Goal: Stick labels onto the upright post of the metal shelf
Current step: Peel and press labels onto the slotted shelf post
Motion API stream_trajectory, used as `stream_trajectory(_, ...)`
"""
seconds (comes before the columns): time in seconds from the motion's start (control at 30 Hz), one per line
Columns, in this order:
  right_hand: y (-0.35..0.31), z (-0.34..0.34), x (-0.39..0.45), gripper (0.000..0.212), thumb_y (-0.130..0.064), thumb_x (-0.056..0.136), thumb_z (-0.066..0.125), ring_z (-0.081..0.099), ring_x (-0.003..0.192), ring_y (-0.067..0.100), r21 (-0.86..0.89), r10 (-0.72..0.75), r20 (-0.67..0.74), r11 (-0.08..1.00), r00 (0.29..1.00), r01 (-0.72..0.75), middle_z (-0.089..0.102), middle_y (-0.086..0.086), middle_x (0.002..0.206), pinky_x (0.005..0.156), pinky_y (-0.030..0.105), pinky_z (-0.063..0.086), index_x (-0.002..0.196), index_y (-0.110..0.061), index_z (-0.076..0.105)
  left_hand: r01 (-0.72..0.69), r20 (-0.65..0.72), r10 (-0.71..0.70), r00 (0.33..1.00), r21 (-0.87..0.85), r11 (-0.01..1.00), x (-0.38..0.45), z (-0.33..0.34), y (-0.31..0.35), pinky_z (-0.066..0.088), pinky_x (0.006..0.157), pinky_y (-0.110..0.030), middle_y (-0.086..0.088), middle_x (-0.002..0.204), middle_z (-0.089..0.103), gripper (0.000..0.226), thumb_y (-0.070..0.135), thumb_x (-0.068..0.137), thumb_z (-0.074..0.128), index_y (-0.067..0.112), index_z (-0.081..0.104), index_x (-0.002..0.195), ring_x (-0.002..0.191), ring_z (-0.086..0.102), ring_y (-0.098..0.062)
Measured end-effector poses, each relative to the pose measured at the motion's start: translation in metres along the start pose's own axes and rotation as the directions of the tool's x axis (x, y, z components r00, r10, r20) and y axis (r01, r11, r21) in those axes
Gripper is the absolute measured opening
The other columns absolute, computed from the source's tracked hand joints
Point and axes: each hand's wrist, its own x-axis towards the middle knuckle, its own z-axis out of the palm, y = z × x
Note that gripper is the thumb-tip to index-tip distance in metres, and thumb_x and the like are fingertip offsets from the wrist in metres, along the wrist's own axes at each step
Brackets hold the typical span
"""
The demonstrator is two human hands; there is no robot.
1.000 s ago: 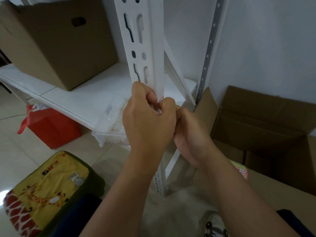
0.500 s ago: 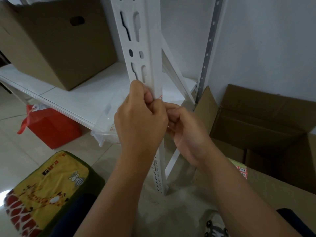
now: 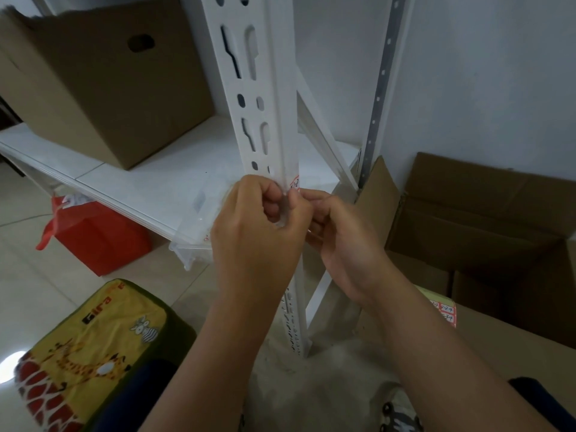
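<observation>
both hands raised: left hand (image 3: 255,232) and right hand (image 3: 343,241) fingers curled, pinching label (image 3: 295,184) on post (image 3: 268,88)

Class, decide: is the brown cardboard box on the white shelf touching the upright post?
Apart. The head view shows bare white shelf between the cardboard box and the upright post.

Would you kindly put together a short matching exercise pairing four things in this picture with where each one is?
Things:
1. closed cardboard box
2. red bag
3. giraffe-print cushion
4. label

Places:
A. on the floor under the shelf board
B. on the upright post, just above the fingertips
C. on top of the white shelf board
D. on the floor at the bottom left

Pairs: 1-C, 2-A, 3-D, 4-B
</observation>
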Motion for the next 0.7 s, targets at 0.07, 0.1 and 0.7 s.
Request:
stream_trajectory(0.07,0.001,-0.001,0.001,0.030,-0.012,0.091,0.046,0.068,0.087,0.012,-0.007,-0.003,0.002,1.000,1.000,0.003,0.073,0.004,0.090,0.076,0.025,0.047,0.087,-0.020,0.075,0.007,0.008,-0.007,1.000,0.008,1.000,0.001,-0.002,0.002,0.050,0.052,-0.030,0.000,0.067,0.059,0.015,0.022,0.085,0.063,0.010,0.058,0.077,0.057,0.055,-0.014)
stream_trajectory(0.1,0.001,-0.001,0.001,0.029,-0.013,0.090,0.047,0.069,0.089,0.014,-0.005,-0.003,-0.002,1.000,1.000,0.003,0.074,0.005,0.093,0.078,0.027,0.048,0.088,-0.020,0.075,0.004,0.017,-0.004,1.000,0.001,1.000,0.001,-0.003,0.002,0.051,0.053,-0.030,0.000,0.068,0.060,0.014,0.021,0.087,0.063,0.010,0.059,0.078,0.058,0.056,-0.013)
stream_trajectory(0.7,0.004,-0.001,0.005,0.031,-0.018,0.081,0.047,0.067,0.100,0.020,-0.055,0.005,-0.008,0.998,1.000,-0.006,0.073,0.004,0.103,0.086,0.031,0.049,0.098,-0.015,0.073,0.205,0.143,-0.170,0.975,-0.289,0.935,0.000,-0.015,-0.023,0.048,0.060,-0.017,0.008,0.074,0.058,0.017,0.021,0.098,0.041,0.023,0.050,0.085,0.068,0.058,-0.012)
